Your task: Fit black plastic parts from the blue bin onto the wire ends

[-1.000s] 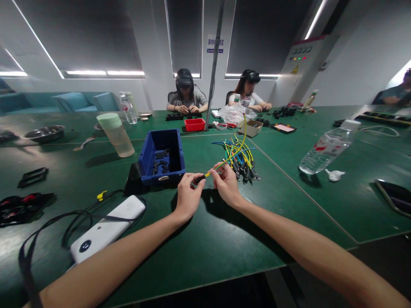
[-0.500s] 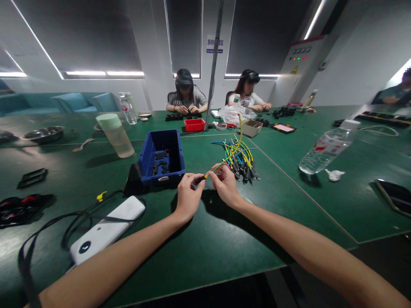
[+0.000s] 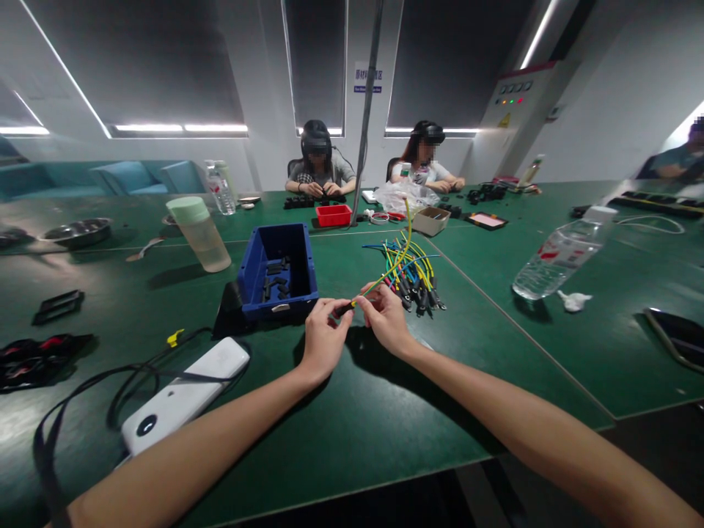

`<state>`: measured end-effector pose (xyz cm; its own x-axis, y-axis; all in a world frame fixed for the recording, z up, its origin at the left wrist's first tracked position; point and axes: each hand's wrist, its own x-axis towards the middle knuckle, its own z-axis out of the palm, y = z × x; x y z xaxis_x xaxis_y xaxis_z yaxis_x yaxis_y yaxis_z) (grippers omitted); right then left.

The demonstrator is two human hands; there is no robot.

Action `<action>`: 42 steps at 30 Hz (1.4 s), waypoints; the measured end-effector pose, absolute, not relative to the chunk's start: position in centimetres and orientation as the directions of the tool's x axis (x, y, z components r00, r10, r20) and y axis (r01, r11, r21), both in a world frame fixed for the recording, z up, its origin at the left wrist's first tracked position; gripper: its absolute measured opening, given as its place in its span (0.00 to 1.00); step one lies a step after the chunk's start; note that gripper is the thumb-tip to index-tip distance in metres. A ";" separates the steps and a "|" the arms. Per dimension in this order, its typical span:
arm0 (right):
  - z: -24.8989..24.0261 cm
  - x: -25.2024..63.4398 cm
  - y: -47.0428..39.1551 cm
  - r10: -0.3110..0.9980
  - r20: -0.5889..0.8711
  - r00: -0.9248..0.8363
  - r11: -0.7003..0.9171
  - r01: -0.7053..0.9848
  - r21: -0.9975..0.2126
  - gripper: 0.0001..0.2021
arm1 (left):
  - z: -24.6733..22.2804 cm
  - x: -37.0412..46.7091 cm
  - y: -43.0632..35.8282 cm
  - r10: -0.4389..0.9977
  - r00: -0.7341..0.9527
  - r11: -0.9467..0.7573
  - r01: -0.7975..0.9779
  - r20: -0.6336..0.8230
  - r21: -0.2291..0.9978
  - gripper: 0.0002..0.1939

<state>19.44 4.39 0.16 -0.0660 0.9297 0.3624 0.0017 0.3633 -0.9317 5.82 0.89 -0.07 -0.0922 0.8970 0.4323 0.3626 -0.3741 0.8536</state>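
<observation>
My left hand (image 3: 325,331) pinches a short black sleeve (image 3: 344,309) between thumb and fingers. A yellow-green wire (image 3: 391,268) runs from the sleeve's right end, and my right hand (image 3: 386,317) is closed on it close to that end. The wire's free part curves up and away over a bundle of wires (image 3: 421,275) in yellow, blue and other colours, with black-sleeved ends and metal lugs. Beyond my left hand stands a blue bin (image 3: 308,275) with several short black sleeves (image 3: 278,286) inside. The wire tip within the sleeve is hidden.
A white device (image 3: 184,396) with a black strap lies by my left forearm. A green-lidded bottle (image 3: 199,235) stands left of the bin, a water bottle (image 3: 564,253) at right. Farther back are a red tray (image 3: 333,215), a cardboard box (image 3: 430,221) and two seated people.
The black sleeve now covers more of the wire's yellow end, and less yellow shows between my fingertips. Both hands have stayed almost in place.
</observation>
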 end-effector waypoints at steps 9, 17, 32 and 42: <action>0.0 19.5 4.9 0.938 0.342 -0.051 0.341 -0.029 -0.940 0.12 | -0.4 5.9 1.1 0.905 -0.068 -0.375 0.341 0.420 0.862 0.11; 0.2 19.7 5.4 0.955 0.296 -0.026 0.293 -0.092 -0.952 0.13 | -0.5 5.6 1.0 0.907 -0.093 -0.360 0.336 0.412 0.870 0.17; 0.2 19.7 5.5 0.972 0.233 -0.015 0.228 -0.145 -0.963 0.14 | -0.5 5.7 1.1 0.903 -0.083 -0.379 0.306 0.421 0.873 0.16; 0.5 19.7 5.3 0.980 0.194 -0.037 0.185 -0.179 -0.966 0.15 | -0.6 5.7 1.1 0.900 -0.082 -0.389 0.297 0.429 0.872 0.15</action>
